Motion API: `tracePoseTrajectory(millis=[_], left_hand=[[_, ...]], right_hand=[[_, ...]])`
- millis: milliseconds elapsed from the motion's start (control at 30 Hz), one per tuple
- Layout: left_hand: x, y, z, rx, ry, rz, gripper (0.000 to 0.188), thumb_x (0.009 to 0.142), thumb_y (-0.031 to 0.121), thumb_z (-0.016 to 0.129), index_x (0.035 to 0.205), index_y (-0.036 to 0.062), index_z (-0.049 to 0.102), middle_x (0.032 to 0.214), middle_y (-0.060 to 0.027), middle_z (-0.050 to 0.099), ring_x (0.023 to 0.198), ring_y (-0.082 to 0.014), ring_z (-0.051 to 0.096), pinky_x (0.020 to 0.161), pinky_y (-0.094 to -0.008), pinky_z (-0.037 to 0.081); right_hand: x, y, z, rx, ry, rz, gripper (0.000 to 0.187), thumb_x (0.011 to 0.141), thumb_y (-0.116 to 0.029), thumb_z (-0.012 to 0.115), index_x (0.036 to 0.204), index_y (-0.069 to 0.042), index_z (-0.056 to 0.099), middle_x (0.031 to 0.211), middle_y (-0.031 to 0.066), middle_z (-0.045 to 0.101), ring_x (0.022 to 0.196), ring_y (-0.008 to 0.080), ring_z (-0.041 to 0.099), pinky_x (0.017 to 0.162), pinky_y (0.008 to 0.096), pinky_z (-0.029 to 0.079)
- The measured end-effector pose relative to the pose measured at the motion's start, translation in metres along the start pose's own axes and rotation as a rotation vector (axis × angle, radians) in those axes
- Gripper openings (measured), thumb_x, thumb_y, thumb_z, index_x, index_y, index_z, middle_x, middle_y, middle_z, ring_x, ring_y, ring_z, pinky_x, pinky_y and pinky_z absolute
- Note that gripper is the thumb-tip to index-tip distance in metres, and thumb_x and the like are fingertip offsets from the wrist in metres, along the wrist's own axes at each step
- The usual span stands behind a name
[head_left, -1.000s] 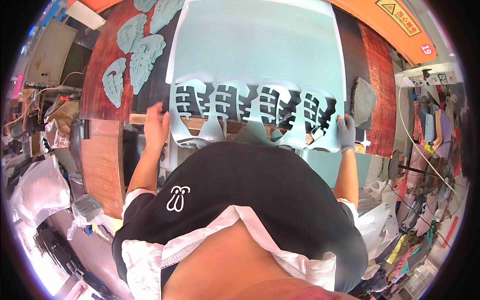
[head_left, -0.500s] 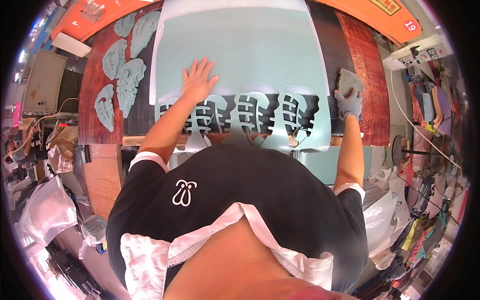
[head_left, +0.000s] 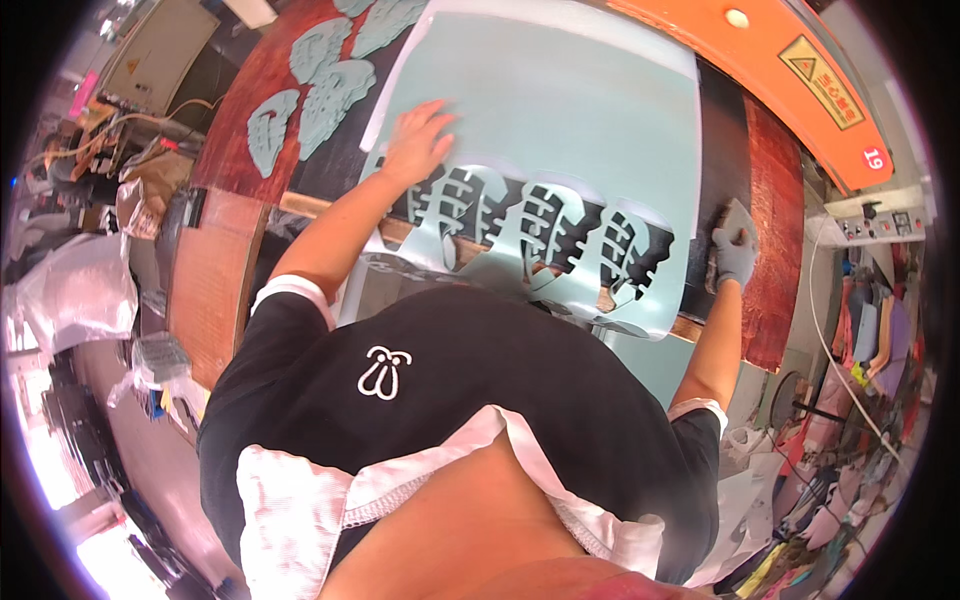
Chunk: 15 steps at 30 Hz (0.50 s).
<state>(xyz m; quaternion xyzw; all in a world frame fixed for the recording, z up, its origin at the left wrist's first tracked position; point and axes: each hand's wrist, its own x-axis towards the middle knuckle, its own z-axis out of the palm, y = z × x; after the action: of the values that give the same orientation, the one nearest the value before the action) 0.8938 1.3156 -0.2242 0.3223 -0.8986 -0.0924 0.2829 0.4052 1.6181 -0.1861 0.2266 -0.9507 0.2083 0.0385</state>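
Note:
A pale blue-green sheet [head_left: 560,110] lies across the work table, with a row of sole-shaped cutouts along its near edge, which droops over the table's front. My bare left hand [head_left: 418,145] is over the left part of this sheet, fingers apart, slightly bent and blurred. Whether the fingertips touch the sheet, I cannot tell. On the right, my right hand [head_left: 735,258] wears a grey glove with bare fingertips. It grips a grey flat-sided block [head_left: 739,219] on the dark strip beside the sheet; part of the block is hidden under the hand.
Several cut sole-shaped pieces [head_left: 335,100] lie on the reddish board at the left. An orange machine beam [head_left: 740,50] spans the far side. A control box [head_left: 880,226] with knobs stands at the right. A wooden panel [head_left: 215,290] is at the left, near a plastic bag [head_left: 80,290].
The whole view has turned, so the table now slants down to the right. My left hand's fingers have bent from lying flat on the sheet. My right hand still holds the block.

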Motion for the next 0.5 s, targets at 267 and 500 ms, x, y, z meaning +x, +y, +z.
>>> tracePoseTrajectory(millis=[267,500], left_hand=[[-0.065,-0.072,-0.034,0.061,-0.182,-0.051,0.035,0.094,0.028,0.042,0.123,0.0129,0.053,0.136,-0.0051,0.043,0.131,-0.0243,0.032,0.106,-0.0514,0.02],[-0.071,-0.093,-0.03,-0.216,-0.107,0.056,0.036,0.089,0.017,0.049,0.125,0.0085,0.05,0.136,-0.0089,0.043,0.13,-0.0282,0.034,0.104,-0.0445,0.028]], right_hand=[[-0.034,-0.077,-0.008,0.723,0.003,-0.213,0.07,0.072,-0.02,0.071,0.127,0.011,0.041,0.124,0.0176,0.049,0.106,0.021,0.051,0.09,0.0301,0.042],[-0.142,-0.277,0.042,1.009,-0.457,-0.264,0.074,0.072,-0.032,0.074,0.129,0.003,0.043,0.111,0.0122,0.056,0.098,0.0183,0.055,0.082,0.0303,0.045]])
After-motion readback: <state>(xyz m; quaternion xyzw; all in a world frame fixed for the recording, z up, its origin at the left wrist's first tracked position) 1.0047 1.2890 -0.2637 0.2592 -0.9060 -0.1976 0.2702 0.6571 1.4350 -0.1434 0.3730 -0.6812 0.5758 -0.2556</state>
